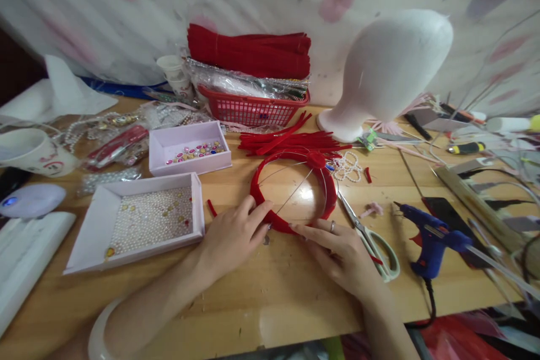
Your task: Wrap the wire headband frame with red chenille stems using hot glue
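Red ring [329, 194], fabric-covered, one: lying on the table [261, 292], centre, with thin wires [296, 190] crossing its opening and a round red rosette [316, 160] on the far rim.

Left hand [242, 225]: thumb and fingers closed on the near-left rim. Right hand [340, 244]: index fingertip against the near rim, a short way from the left; whether it pinches cannot be told. Hands apart.

Room: plain wood, lightly specked, between ring and the table's near edge; another stretch toward the glue gun.

Close about: red strips [291, 143], heaped directly behind the ring; bead string [348, 167], far right of it; scissors [373, 247], blades just beside the right rim, handles beside the right hand.

Left side: bead box [95, 225], near the left forearm; gem box [192, 170], behind it.

Right side: blue glue gun [436, 236], cord over the near edge.

Rear: red basket [253, 111], loaded; white head form [390, 67], upright.
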### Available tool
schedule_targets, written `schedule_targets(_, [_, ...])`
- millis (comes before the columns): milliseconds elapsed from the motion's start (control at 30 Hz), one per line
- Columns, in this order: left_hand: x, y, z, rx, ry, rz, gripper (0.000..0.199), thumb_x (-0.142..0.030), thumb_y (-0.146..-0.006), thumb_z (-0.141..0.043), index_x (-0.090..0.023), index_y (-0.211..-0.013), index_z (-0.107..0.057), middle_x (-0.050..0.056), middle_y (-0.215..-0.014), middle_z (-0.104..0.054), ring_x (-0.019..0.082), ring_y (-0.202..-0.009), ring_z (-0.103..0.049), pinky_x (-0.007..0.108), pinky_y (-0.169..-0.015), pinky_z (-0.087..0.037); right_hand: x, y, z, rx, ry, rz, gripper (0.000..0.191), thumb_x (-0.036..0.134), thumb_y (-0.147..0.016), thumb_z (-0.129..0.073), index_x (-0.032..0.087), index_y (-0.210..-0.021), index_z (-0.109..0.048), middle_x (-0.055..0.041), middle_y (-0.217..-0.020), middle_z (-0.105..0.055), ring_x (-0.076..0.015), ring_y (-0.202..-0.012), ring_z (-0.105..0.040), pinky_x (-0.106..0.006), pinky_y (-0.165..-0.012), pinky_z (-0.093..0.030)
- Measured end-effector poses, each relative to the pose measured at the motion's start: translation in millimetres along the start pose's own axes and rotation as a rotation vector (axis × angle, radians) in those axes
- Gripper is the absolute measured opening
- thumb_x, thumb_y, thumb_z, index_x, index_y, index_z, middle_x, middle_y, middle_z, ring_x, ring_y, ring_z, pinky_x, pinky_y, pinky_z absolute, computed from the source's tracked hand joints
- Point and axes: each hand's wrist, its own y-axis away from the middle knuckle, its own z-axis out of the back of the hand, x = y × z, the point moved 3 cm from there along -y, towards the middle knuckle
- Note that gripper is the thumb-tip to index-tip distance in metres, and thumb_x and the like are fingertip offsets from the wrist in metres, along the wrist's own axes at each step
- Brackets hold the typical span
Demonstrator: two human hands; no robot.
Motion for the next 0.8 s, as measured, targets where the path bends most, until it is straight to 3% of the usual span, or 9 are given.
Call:
schedule_targets(133, [0.5, 0.2, -3.1, -0.019, -0.01, -0.007, 0.038, -0.025, -0.096, -0.052, -0.023, -0.133, -0.052, 0.009, -0.11, -0.066, 0.023, -0.085, -0.073, 0.033, -0.065, -0.058, 0.0, 0.5, -0.7, -0.015, 0.0, 0.009, 0.037, 0.008, -0.094, -0.048, 0.022, -0.12, -0.07, -0.0048, -0.078, -0.069, -0.0138, -0.064, -0.063, -0.023, -0.055, -0.046])
schedule_targets(233, [2.3, 3.0, -4.2, -0.158, 0.075, -0.022, 0.044, -0.023, -0.094, -0.053, -0.021, -0.136, -0.042, 0.011, -0.116, -0.067, 0.024, -0.091, -0.072, 0.034, -0.069, -0.059, 1.7, -0.5, -0.6, -0.047, -0.009, 0.031, 0.038, 0.007, -0.094, -0.048, 0.023, -0.12, -0.07, -0.0043, -0.077, -0.068, -0.0133, -0.062, -0.062, -0.022, -0.054, -0.045])
schedule_targets(333, [3.2, 7.6, -2.3, -0.288, 0.198, -0.056, 0.043, -0.02, -0.094, -0.05, -0.018, -0.134, -0.036, 0.008, -0.103, -0.072, 0.021, -0.083, -0.073, 0.032, -0.066, -0.059, 2.4, -0.8, -1.0, -0.067, 0.009, 0.044, 0.037, 0.008, -0.094, -0.05, 0.023, -0.12, -0.071, -0.0039, -0.075, -0.067, -0.0131, -0.061, -0.061, -0.022, -0.053, -0.043])
schedule_targets(400, [3.0, 9.7, 0.0, -0.315, 0.24, -0.087, 0.035, -0.018, -0.096, -0.045, -0.019, -0.13, -0.039, 0.005, -0.094, -0.073, 0.018, -0.076, -0.073, 0.03, -0.065, -0.059, 1.5, 0.0, -1.8, -0.067, 0.035, 0.046, 0.036, 0.009, -0.094, -0.049, 0.022, -0.12, -0.071, -0.0039, -0.074, -0.066, -0.0134, -0.06, -0.06, -0.023, -0.052, -0.043])
schedule_targets(533, [3.9, 10.7, 5.3, -0.373, 0.219, -0.142, 0.033, -0.011, -0.098, -0.035, -0.021, -0.125, -0.05, 0.007, -0.105, -0.075, 0.018, -0.086, -0.075, 0.029, -0.073, -0.059, -0.9, 2.4, -3.1, -0.067, 0.073, 0.06, 0.038, 0.008, -0.094, -0.046, 0.02, -0.121, -0.07, -0.0044, -0.073, -0.065, -0.0146, -0.061, -0.059, -0.024, -0.052, -0.041])
schedule_targets(667, [7.0, 6.5, 1.8, -0.272, 0.194, -0.102, 0.035, -0.015, -0.1, -0.039, -0.02, -0.133, -0.048, 0.009, -0.117, -0.074, 0.02, -0.097, -0.074, 0.031, -0.076, -0.06, -1.0, 3.7, -3.4, -0.069, 0.06, 0.062, 0.041, 0.006, -0.093, -0.045, 0.02, -0.123, -0.069, -0.0055, -0.076, -0.067, -0.0155, -0.063, -0.062, -0.024, -0.054, -0.043])
schedule_targets(800, [7.1, 1.5, -1.6, -0.144, 0.165, -0.02, 0.027, -0.018, -0.1, -0.042, -0.019, -0.124, -0.054, 0.01, -0.115, -0.072, 0.024, -0.101, -0.073, 0.037, -0.083, -0.06, 0.0, 3.7, -4.0, -0.067, 0.051, 0.045, 0.039, 0.008, -0.094, -0.047, 0.02, -0.122, -0.07, -0.0063, -0.078, -0.069, -0.0158, -0.066, -0.064, -0.024, -0.055, -0.044])
